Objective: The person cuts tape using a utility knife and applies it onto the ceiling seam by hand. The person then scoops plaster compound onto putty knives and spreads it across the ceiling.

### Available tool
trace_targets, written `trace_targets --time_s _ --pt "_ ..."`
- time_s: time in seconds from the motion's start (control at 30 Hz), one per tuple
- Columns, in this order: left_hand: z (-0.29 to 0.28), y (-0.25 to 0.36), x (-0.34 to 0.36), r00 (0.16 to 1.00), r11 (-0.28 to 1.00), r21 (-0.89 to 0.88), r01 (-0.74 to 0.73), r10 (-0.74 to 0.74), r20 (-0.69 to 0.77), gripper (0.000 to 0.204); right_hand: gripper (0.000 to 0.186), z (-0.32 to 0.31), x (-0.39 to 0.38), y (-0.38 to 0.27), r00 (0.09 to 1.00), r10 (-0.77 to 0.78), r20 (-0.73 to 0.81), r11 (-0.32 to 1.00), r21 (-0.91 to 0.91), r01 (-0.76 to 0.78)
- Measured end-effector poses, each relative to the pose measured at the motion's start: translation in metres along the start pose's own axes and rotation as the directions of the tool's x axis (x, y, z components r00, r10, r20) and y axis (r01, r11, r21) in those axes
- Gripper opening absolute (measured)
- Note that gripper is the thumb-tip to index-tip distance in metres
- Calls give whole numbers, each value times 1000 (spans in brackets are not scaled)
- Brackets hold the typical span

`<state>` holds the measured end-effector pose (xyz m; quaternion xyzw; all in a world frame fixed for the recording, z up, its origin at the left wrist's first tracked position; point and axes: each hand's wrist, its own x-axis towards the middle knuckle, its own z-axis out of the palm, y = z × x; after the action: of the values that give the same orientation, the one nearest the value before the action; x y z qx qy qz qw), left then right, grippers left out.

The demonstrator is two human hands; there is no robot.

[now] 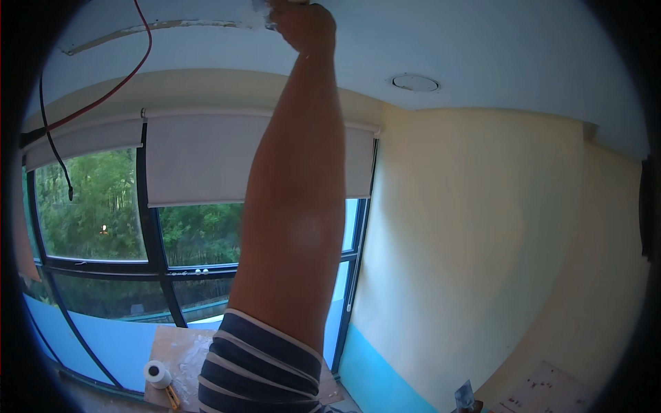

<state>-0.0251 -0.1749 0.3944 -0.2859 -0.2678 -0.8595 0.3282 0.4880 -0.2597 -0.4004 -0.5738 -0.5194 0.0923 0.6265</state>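
My left hand (303, 24) is raised at the top of the view, closed round a pale tool (265, 14) against the white ceiling (482, 48); the tool is partly hidden and cut off. A long, rough patched strip (158, 25) runs along the ceiling left of it. Low at the right, my right hand (470, 406), mostly out of frame, grips a putty knife (464, 392) with its metal blade upright. My bare arm and striped sleeve cover the middle of the view.
Red (124, 81) and black (62, 165) cables hang at upper left. Windows (86, 206) with roller blinds (193, 158) face me, beside a cream wall (475, 227). Below are a white roll (157, 372), a cutter (172, 398) and a smeared board (165, 342). A round fitting (415, 82) is overhead.
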Motion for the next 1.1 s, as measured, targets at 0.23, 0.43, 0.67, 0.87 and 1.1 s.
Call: trace_targets --time_s 0.23,0.43,0.67,0.87,1.1 --pt "2 46 -65 980 1000 -26 -9 14 200 68 25 2 2 -13 997 57 45 992 106 -61" --pt "-22 22 -69 965 949 -258 178 -118 233 34 26 -2 0 -14 995 73 63 983 161 -83" --pt "-15 -73 49 947 969 -243 47 35 320 35 27 3 4 -15 990 65 122 973 213 -91" --pt "-79 29 63 770 346 -693 632 -378 514 30 29 -2 -3 -14 990 87 108 968 226 -110" --pt "-120 88 76 816 374 -740 560 -406 412 19 30 -6 -5 -12 987 84 134 957 266 -117"
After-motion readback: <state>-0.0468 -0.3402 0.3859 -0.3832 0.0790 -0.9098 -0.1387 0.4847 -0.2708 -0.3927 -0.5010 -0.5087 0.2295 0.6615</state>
